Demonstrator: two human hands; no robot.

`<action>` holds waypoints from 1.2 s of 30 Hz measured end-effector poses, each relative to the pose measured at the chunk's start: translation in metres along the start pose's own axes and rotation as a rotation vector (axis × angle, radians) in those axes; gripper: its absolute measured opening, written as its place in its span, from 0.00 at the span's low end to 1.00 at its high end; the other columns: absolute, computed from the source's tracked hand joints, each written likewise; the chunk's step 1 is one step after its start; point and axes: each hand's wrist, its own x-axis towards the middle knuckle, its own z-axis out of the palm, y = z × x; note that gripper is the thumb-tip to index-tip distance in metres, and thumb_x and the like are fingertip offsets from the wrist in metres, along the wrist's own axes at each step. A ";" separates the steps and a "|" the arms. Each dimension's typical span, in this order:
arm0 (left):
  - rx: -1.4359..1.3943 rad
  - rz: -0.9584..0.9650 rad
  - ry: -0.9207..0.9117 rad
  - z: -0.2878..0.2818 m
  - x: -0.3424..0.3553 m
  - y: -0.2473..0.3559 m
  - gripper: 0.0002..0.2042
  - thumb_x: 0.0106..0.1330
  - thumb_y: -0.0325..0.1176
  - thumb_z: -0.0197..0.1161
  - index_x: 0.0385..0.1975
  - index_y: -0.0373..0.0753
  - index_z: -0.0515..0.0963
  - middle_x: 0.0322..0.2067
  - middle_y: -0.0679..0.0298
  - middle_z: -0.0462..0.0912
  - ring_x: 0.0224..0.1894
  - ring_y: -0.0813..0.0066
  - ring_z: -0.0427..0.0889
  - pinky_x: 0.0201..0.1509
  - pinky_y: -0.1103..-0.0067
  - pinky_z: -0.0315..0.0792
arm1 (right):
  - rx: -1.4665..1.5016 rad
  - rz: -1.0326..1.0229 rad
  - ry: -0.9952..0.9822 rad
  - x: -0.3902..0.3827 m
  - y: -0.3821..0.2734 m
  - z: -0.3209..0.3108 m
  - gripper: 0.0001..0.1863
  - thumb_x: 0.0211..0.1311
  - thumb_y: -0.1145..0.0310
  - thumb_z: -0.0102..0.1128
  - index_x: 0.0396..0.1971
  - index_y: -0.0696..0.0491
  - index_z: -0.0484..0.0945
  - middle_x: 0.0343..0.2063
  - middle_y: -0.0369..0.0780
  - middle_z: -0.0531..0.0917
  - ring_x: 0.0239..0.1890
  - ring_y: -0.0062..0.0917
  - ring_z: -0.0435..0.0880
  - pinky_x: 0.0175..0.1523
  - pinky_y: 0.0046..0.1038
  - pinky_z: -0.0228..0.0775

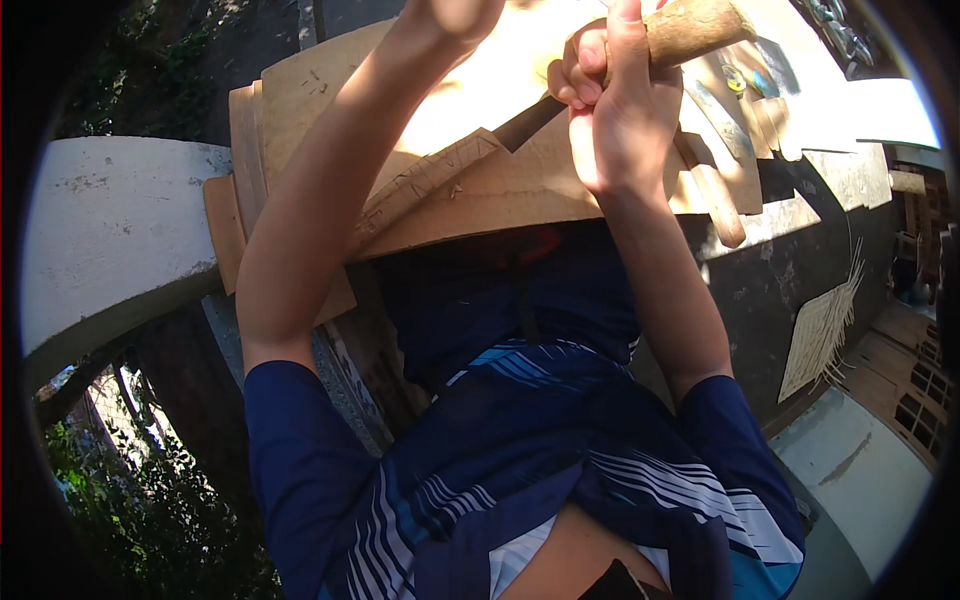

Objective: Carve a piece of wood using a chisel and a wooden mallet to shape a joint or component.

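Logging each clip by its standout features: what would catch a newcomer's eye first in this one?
First, the right hand at top centre, its fingers clenched round a thick wooden tool handle whose dark blade points down-left onto a sunlit wooden board. The left hand reaches to the top edge, mostly cut off. Below, a blue striped shirt fills the lower frame.

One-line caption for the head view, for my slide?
Right hand grips a wooden-handled dark blade over flat tan wooden boards; left hand reaches past the top edge.
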 end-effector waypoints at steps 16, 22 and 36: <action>0.157 -0.096 -0.622 0.016 -0.013 0.075 0.16 0.62 0.41 0.77 0.39 0.35 0.85 0.35 0.63 0.87 0.38 0.77 0.84 0.45 0.77 0.78 | -0.247 -0.066 -0.301 -0.008 -0.007 0.017 0.09 0.69 0.70 0.66 0.38 0.59 0.76 0.27 0.36 0.77 0.30 0.20 0.78 0.34 0.25 0.70; 0.178 -0.066 -0.539 0.025 -0.020 0.082 0.11 0.61 0.38 0.76 0.32 0.36 0.85 0.28 0.65 0.87 0.33 0.78 0.85 0.41 0.79 0.78 | -0.458 -0.249 -0.412 -0.008 -0.013 0.019 0.08 0.72 0.71 0.62 0.34 0.61 0.80 0.23 0.39 0.84 0.28 0.21 0.85 0.33 0.23 0.76; 0.287 -0.051 -0.403 0.015 -0.029 0.076 0.11 0.60 0.37 0.74 0.30 0.35 0.85 0.25 0.62 0.87 0.30 0.77 0.86 0.37 0.77 0.80 | -0.570 0.035 -0.493 -0.003 -0.034 0.024 0.18 0.59 0.62 0.76 0.41 0.58 0.81 0.34 0.39 0.86 0.39 0.26 0.87 0.42 0.30 0.79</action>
